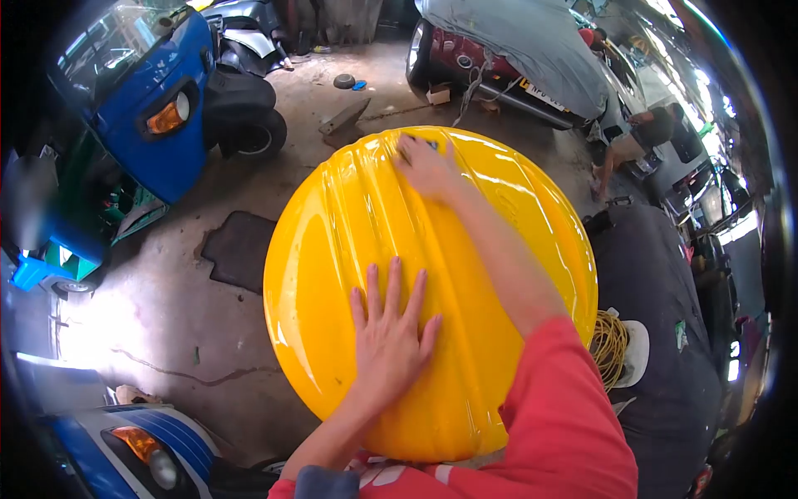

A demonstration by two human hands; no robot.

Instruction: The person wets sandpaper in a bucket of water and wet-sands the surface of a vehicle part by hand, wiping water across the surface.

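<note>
A large, glossy yellow ridged body panel (320, 249), rounded in outline, fills the middle of the head view. My left hand (389, 349) lies flat on its near half with the fingers spread. Farther up the panel, my right hand (428, 170) presses near the far edge, its fingers curled and slightly blurred. Something small and dark shows at those fingertips, but I cannot make out what it is. Both forearms reach over the panel, the right one in a red sleeve (561, 399).
A blue three-wheeler (158, 108) stands at upper left, a blue-and-white vehicle (158, 449) at lower left. A red car (465, 62) under a grey cover is at the back. A person (636, 141) bends at right. Coiled yellow cord (611, 349) lies beside a dark covered surface (657, 333).
</note>
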